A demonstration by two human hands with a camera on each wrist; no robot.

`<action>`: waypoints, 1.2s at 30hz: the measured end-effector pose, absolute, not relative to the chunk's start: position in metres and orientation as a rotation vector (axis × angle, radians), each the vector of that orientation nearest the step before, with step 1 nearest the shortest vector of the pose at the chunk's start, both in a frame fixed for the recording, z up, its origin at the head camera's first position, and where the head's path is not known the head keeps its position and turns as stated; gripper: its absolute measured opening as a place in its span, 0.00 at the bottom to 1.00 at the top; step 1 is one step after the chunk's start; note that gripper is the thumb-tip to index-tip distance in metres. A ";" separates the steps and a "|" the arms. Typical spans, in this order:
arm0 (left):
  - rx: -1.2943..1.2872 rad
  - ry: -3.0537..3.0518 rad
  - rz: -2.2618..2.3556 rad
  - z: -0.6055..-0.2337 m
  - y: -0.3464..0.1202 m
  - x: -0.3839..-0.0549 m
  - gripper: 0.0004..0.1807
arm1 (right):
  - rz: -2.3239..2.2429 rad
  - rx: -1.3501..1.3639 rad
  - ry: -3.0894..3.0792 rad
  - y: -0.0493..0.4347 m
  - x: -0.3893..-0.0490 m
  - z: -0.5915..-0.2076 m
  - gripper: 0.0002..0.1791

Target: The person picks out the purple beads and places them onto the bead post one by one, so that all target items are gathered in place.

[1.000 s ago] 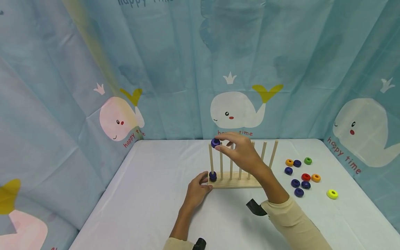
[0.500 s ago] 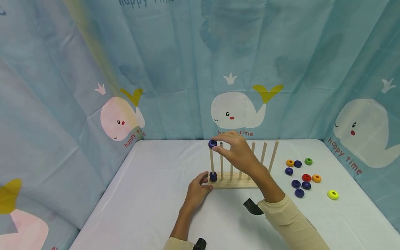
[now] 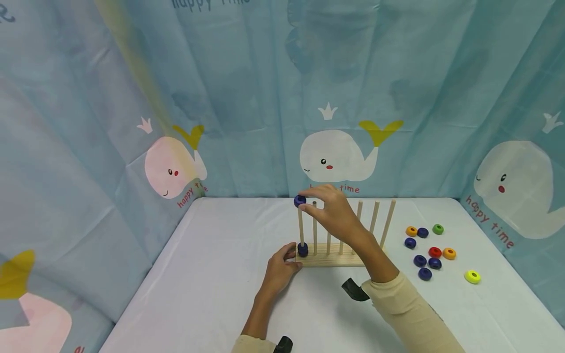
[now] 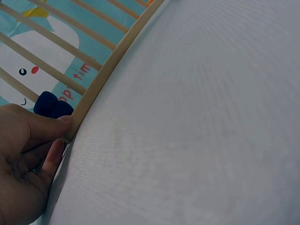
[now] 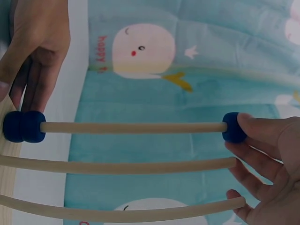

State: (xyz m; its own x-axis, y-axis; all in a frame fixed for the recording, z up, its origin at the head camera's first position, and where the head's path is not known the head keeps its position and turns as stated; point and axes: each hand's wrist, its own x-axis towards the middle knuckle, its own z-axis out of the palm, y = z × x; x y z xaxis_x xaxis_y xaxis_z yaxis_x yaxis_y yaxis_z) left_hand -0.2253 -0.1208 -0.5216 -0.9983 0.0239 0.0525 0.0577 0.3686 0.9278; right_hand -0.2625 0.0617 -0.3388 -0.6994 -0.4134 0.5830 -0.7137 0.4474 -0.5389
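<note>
My right hand [image 3: 339,215] pinches a dark blue bead [image 3: 299,201] between thumb and fingers at the top of the leftmost peg [image 3: 301,225]. In the right wrist view this bead sits right at the peg's tip. Two more blue beads [image 5: 32,126] are stacked at the bottom of that peg. The pegs stand upright in a wooden base [image 3: 331,261], and some are partly hidden behind my right hand and forearm. My left hand [image 3: 278,269] holds the base's left end, with the thumb on its near edge, as the left wrist view shows.
Loose beads lie on the white table [image 3: 212,274] right of the rack: several blue beads [image 3: 420,261], orange ones [image 3: 449,253], a red bead [image 3: 434,252], a green bead [image 3: 438,229] and a yellow bead [image 3: 473,277]. A whale-print curtain [image 3: 247,147] hangs behind and beside the table.
My right hand has shifted slightly left, bringing the blue bead from beside the leftmost peg onto its tip. My left hand stays on the base.
</note>
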 end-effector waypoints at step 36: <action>-0.076 -2.561 -1.711 -0.526 -0.120 -0.227 0.33 | 1.155 0.919 -2.197 0.094 -0.249 -0.341 0.19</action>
